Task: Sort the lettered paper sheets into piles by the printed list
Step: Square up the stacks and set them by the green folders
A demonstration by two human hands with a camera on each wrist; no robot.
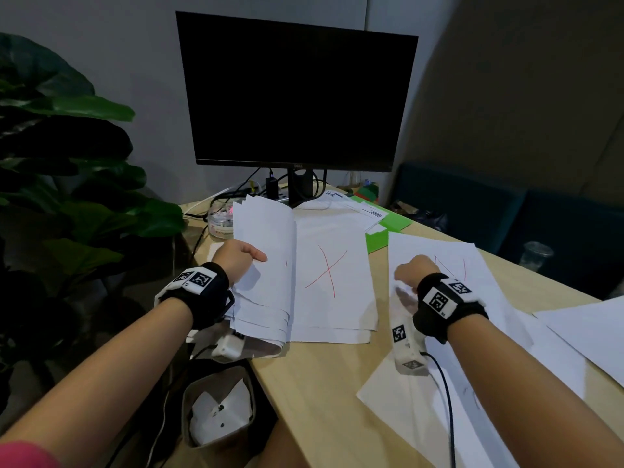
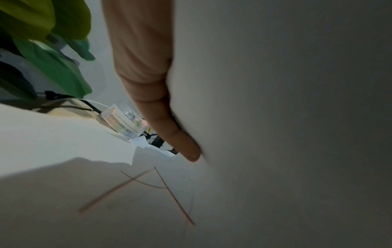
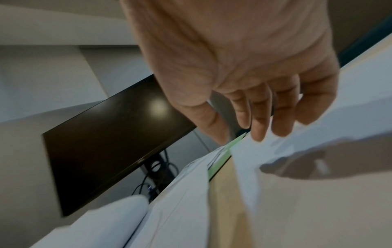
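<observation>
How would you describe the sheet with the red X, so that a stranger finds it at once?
Start at the black monitor and come down to the desk in front of its stand. The sheet with the red X lies flat there, on top of a small pile, just right of the stack of sheets that the left hand holds. Its large red cross is fully visible.

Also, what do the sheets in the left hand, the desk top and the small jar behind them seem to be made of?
Sheets: thin matte white paper; the bundle curls over the left hand and red pen lines show. Desk: pale matte wood look, possibly laminate; faint grain, no glare. Jar: clear and glossy, glass or plastic, I cannot tell which; a printed label wraps it.
</observation>
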